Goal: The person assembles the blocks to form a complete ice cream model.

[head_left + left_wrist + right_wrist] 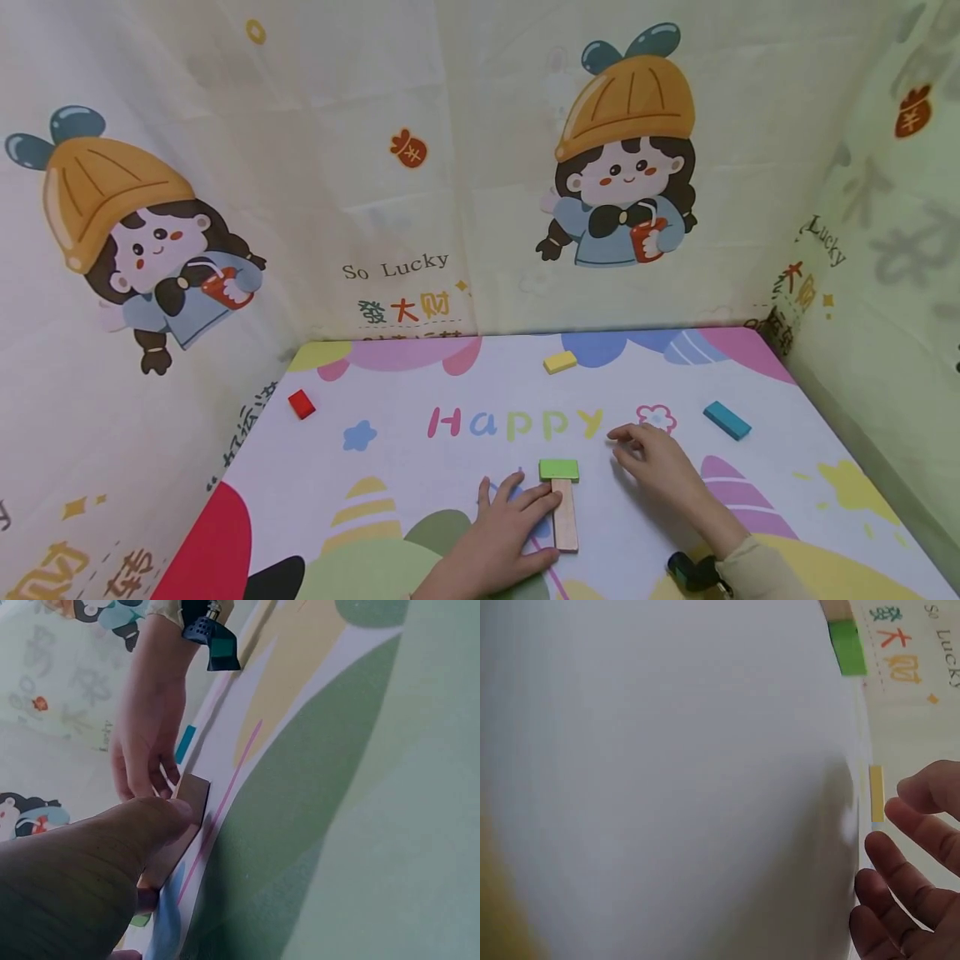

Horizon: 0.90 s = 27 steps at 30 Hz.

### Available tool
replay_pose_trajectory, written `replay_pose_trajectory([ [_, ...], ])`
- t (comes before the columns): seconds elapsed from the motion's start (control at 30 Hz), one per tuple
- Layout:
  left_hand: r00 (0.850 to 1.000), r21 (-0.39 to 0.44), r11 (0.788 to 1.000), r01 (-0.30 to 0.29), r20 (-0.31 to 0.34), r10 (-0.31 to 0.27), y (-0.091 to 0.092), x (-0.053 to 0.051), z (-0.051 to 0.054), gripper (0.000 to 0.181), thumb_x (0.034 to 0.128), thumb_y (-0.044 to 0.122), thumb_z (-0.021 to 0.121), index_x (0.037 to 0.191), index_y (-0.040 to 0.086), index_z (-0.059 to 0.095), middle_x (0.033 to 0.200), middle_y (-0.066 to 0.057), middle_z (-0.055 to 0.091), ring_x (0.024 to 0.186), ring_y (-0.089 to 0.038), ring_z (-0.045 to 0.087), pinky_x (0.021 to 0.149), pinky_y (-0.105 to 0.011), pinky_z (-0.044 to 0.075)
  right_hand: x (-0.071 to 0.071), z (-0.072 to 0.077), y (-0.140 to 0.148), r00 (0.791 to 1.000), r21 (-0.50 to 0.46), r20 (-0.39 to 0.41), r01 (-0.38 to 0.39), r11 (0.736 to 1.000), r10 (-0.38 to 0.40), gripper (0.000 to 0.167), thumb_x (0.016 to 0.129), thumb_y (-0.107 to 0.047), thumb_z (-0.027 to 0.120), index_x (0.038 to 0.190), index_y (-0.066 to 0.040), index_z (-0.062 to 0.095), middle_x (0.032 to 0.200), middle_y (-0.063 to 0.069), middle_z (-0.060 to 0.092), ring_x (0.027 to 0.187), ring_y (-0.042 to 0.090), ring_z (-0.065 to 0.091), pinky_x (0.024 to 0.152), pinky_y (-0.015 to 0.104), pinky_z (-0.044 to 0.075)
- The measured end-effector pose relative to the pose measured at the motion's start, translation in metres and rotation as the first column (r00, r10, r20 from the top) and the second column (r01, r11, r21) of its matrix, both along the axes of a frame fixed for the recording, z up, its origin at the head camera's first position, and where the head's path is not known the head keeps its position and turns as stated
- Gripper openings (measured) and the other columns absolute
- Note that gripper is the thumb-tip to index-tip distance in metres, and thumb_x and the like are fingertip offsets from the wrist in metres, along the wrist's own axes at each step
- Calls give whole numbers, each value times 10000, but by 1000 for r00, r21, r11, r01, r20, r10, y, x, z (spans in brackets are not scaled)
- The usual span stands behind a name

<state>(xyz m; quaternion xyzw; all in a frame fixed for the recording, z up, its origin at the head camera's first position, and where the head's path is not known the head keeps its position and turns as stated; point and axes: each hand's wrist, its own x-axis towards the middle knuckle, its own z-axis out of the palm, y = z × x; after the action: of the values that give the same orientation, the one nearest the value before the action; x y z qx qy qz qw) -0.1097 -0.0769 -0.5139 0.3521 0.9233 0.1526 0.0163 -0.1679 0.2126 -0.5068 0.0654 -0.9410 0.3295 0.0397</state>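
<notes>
My left fingers (542, 504), spread, touch the wooden block (565, 523) near the worktop's (427, 475) 6 o'clock; uneven pressure could twist it from the green block (558, 471) at its 12. Right fingers (628, 432), loose, empty, at the green block's 2 o'clock, could clip it sweeping low.

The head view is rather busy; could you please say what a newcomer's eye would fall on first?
Probably the two orange-hatted cartoon figures on the cloth behind and left of the tabletop. Next come the green block and the wooden block at the near middle, the left hand touching the latter and the right hand free to their right. Farther out lie the red block, yellow block and blue block.
</notes>
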Motion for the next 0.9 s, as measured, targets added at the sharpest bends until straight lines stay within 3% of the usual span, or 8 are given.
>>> replay_pose_trajectory([
  [0.17,1000,1,1000,8,-27,-7,-1,1,0,617,986,532,621,1537,292,483,1546,94,518,1436,-386,424,1010,-807,316,-1,1,18,998,24,-69,8,1000,-6,223,918,-99,724,1134,-47,743,1063,87,729,968,271,673,891,520,542],
  [0.33,999,2,1000,12,-39,-11,-1,1,0,617,986,521,627,1538,288,480,1546,91,519,1436,-387,426,1007,-806,319,-3,2,36,997,32,-77,28,999,-26,225,924,-112,726,1135,-35,737,1049,103,720,953,283,667,872,517,539],
  [0.67,999,-18,1000,12,-42,-13,0,1,0,621,990,527,618,1546,293,467,1557,92,507,1443,-383,418,1012,-808,318,-3,5,67,997,46,-20,72,996,-71,255,959,-150,687,1172,-13,708,1044,138,710,913,272,671,681,331,522],
  [0.73,999,-16,1000,11,-41,-11,0,1,-1,622,990,525,618,1546,293,466,1557,91,507,1445,-385,416,1012,-810,316,-2,5,73,997,40,-19,77,996,-76,283,978,-162,663,1211,-4,691,1092,175,713,944,304,682,675,343,527],
  [0.9,998,-18,1000,6,-58,-7,0,1,-3,618,987,516,621,1543,295,468,1552,94,513,1443,-387,422,1002,-810,325,-2,5,87,991,35,-53,125,992,-123,382,1002,-181,597,1337,1,614,1208,248,675,1022,387,689,785,498,548],
])
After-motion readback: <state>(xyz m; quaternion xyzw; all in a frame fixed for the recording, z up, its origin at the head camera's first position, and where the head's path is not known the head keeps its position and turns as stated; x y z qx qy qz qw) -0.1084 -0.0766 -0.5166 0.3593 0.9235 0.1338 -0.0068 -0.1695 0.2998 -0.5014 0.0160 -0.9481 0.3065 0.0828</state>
